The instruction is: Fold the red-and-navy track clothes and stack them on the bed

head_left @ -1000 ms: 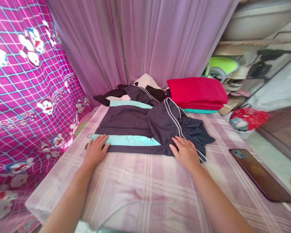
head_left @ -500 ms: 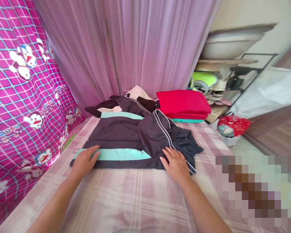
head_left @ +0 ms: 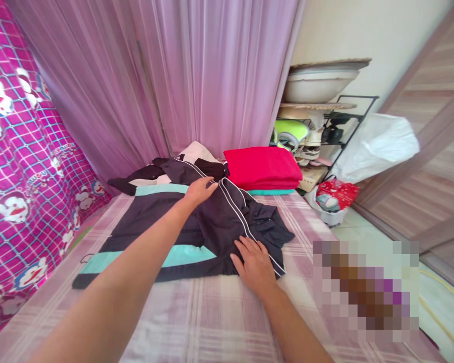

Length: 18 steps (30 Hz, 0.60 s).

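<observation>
A dark jacket point(head_left: 151, 212) with mint-green bands lies spread on the bed, its sleeves with white piping folded across toward the right. My left hand point(head_left: 201, 190) is at the garment's far side, close to the white-piped sleeve, its fingers stretched out. My left forearm crosses over the jacket and hides part of it. My right hand point(head_left: 254, 264) lies with spread fingers on the near right part of the jacket, beside the white piping. No cloth is visibly gripped in either hand.
Behind the jacket lie rumpled dark and pale clothes point(head_left: 144, 176) and a folded red stack point(head_left: 263, 169) with mint-green cloth beneath. A plaid sheet point(head_left: 189, 322) covers the bed. Purple curtains point(head_left: 212, 75) hang behind; a shoe rack point(head_left: 357, 118) and a white bag point(head_left: 378, 146) stand right.
My left hand has moved from the jacket's near left edge up and right to its far side. My right hand stays on the jacket. The view has turned a little right.
</observation>
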{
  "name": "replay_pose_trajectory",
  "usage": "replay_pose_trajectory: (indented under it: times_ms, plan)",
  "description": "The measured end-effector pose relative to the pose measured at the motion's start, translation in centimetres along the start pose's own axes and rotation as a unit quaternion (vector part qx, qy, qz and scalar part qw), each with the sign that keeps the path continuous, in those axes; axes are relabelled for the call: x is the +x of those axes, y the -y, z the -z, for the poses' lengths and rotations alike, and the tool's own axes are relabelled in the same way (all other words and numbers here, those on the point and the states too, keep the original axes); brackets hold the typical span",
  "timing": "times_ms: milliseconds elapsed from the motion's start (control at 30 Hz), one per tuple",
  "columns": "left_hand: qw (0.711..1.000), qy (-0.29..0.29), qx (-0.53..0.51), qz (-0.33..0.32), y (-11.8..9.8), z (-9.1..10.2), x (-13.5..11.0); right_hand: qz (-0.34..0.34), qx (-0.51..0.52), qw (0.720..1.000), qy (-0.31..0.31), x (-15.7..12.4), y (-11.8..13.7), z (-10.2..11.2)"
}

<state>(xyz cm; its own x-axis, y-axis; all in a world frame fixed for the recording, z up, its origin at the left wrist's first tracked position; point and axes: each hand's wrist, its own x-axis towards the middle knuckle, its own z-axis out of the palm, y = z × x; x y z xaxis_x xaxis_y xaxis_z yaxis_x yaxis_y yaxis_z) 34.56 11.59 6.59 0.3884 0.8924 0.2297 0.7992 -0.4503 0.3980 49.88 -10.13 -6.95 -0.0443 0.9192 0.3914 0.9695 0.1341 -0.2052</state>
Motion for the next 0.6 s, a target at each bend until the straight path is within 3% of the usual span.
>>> replay_pose_trajectory:
  times_ms: [133, 300, 467, 600]
  plan:
    - [0.999, 0.006, 0.037, -0.014, -3.2, -1.4, 3.1, -0.005, 0.003, 1.000, -0.012, 0.0, 0.0, -0.2]
    - [0.990, 0.047, 0.134, -0.008, -4.4, -1.5, 3.2, -0.010, 0.010, 1.000, -0.018, 0.0, 0.2, -0.2]
    - [0.985, 0.054, 0.153, 0.059, -2.7, 1.8, 1.9, -0.018, 0.013, 1.000, -0.005, 0.2, 0.3, 0.1]
    - [0.974, 0.123, 0.067, 0.179, 0.1, 5.9, 0.7, -0.007, 0.011, 1.000, -0.009, 0.1, 0.4, 0.2]
